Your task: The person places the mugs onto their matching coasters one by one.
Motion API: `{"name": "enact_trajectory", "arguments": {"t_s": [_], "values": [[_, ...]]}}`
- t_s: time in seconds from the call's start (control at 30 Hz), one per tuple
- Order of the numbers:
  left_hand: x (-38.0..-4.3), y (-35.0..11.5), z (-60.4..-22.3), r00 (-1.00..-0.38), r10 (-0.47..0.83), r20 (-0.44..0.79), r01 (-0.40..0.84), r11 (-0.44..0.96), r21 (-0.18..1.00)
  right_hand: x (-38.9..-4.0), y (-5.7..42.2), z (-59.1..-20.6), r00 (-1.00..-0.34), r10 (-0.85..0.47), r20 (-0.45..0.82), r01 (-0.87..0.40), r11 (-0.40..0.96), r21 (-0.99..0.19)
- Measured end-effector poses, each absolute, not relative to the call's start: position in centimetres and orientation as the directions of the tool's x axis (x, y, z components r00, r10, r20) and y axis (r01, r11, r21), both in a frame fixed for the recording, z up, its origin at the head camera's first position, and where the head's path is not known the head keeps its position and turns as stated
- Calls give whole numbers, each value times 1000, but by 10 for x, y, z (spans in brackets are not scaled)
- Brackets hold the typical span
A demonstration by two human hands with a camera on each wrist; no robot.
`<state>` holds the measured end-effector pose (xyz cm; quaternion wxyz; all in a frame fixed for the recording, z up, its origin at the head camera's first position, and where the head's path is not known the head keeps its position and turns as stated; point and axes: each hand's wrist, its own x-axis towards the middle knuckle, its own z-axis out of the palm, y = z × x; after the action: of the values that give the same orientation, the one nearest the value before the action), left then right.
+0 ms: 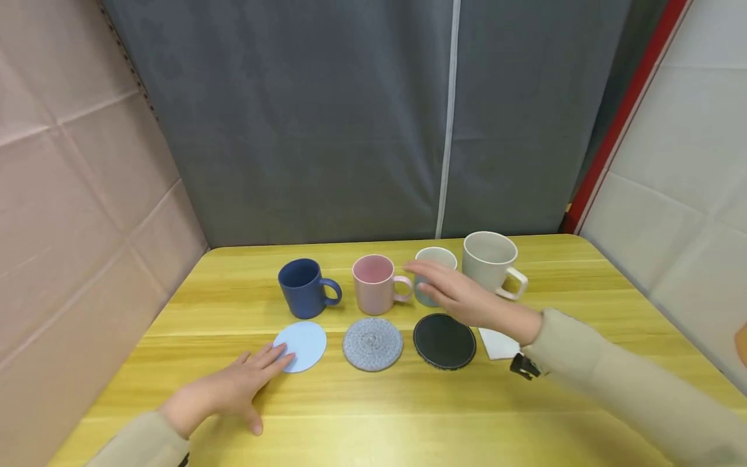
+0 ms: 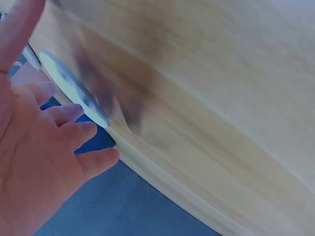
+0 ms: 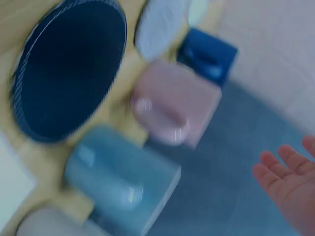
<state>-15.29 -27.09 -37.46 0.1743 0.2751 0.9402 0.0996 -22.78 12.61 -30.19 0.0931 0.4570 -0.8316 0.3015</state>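
My left hand (image 1: 233,386) reaches in from the lower left, its fingers spread. Its fingertips overlap the near left edge of the light blue round coaster (image 1: 306,347) in the head view; whether they touch it I cannot tell. In the left wrist view the fingers (image 2: 74,132) are extended and hold nothing. My right hand (image 1: 461,298) hovers with straight fingers, partly hiding the light blue mug (image 1: 438,257). The right wrist view shows those fingers (image 3: 280,169) apart from the mugs. Below the right hand lies the black round coaster (image 1: 445,342).
Behind the coasters stand a dark blue mug (image 1: 306,295), a pink mug (image 1: 373,292) and a larger off-white mug (image 1: 487,259). A speckled grey coaster (image 1: 372,344) lies mid-row. The right forearm partly covers a white coaster (image 1: 497,345). A dark curtain (image 1: 321,130) hangs behind the wooden table (image 1: 373,428).
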Motion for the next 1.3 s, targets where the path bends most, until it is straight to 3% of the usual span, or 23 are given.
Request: {"name": "enact_trajectory", "arguments": {"t_s": [0.23, 0.47, 0.8, 1.1, 1.3], "values": [[-151, -266, -376, -781, 548, -299, 475, 833, 284, -233, 60, -318, -646, -718, 258, -685, 396, -612], [-152, -265, -376, -794, 529, -299, 471, 847, 247, -243, 11, -334, -763, -632, 137, -532, 491, -690], [-156, -260, -378, -790, 542, -287, 495, 840, 223, -266, -38, -363, -894, -427, 139, -374, 538, -755], [-157, -258, -377, -786, 555, -273, 514, 832, 209, -278, -62, -373, -948, -293, 127, -262, 487, -833], [-156, -262, -379, -784, 559, -268, 516, 828, 219, -283, -68, -376, -954, -300, -23, -112, 424, -899]]}}
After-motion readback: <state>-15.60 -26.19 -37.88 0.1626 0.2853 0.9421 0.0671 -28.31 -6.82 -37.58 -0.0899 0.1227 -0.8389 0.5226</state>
